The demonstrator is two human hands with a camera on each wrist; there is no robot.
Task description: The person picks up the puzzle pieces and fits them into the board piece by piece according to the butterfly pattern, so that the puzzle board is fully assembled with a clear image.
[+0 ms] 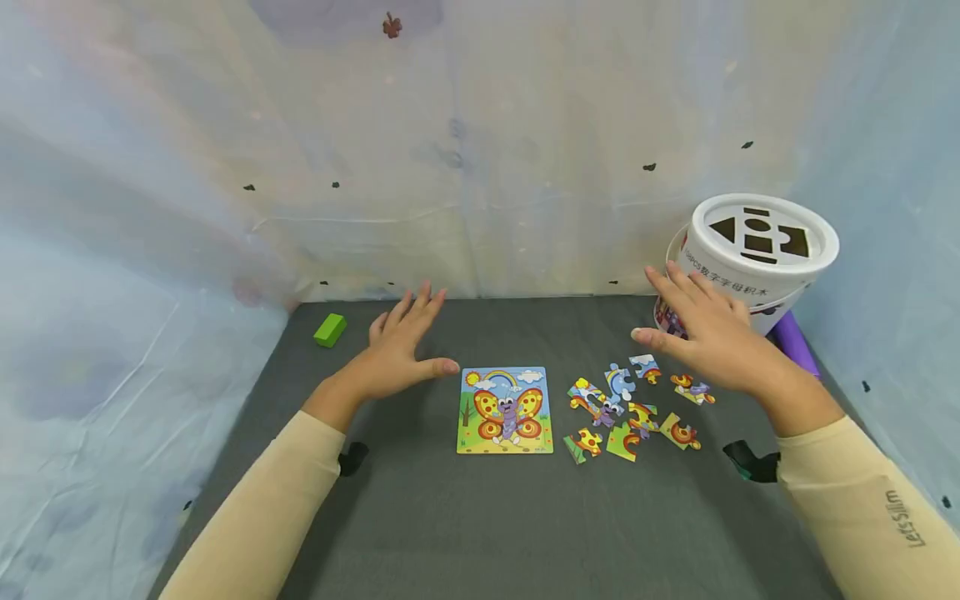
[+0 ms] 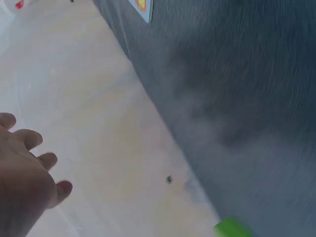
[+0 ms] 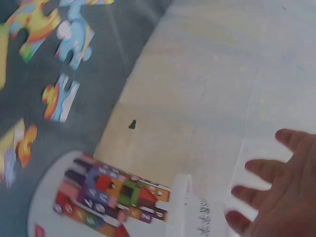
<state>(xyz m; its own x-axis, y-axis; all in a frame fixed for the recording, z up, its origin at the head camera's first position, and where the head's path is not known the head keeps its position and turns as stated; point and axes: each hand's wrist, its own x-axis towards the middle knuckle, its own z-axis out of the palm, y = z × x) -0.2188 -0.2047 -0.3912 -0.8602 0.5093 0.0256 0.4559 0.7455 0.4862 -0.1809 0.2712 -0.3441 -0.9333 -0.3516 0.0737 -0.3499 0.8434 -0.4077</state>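
One whole butterfly picture (image 1: 506, 411), head view only

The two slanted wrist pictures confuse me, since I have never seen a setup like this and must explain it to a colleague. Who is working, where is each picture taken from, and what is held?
No machine here: a person works with a bare left hand and right hand. The wide picture comes from a camera on the head, looking forward and down. The others come from cameras on each wrist, so the scene looks tilted, with that hand at one side.

On the dark grey surface lie a square butterfly picture and, to its right, loose jigsaw pieces. A green block lies back left; a white bucket stands back right, a purple object beside it.

Neither hand holds anything.
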